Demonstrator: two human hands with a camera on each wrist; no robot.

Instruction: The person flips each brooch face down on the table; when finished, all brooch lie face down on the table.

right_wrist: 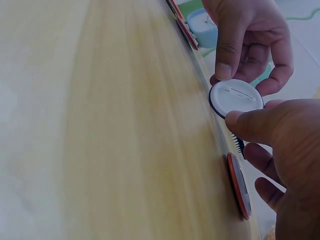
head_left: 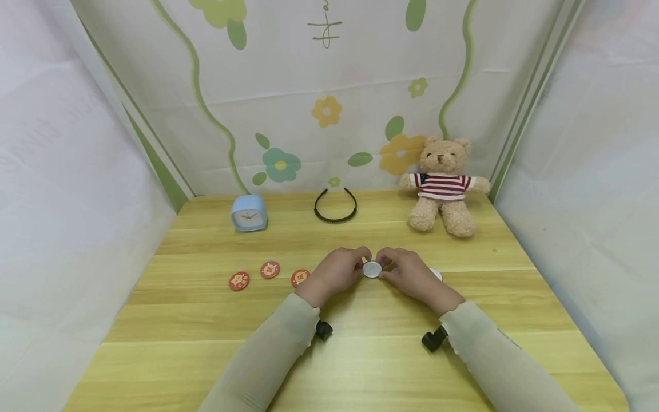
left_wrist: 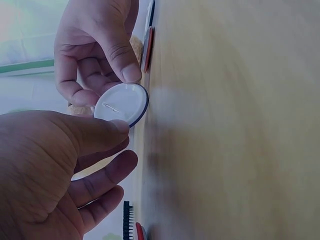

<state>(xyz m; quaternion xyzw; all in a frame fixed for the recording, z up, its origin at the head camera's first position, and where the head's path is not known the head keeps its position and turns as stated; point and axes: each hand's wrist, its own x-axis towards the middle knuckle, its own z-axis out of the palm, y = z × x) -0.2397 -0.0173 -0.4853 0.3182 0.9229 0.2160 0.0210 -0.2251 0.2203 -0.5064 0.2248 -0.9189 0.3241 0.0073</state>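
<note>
Between both hands, a round pin-back badge is held up with its white back and metal pin toward the wrist cameras. My left hand pinches one side of its rim between thumb and fingers. On the opposite side my right hand pinches the rim too. Two red badges with light designs lie on the left. A third red badge is partly covered by the left hand. Behind the right wrist, a further badge shows only a pale edge; in the right wrist view its rim is red.
A blue alarm clock stands at the back left of the wooden table. A black headband lies at the back middle. At the back right, a teddy bear sits against the flowered curtain.
</note>
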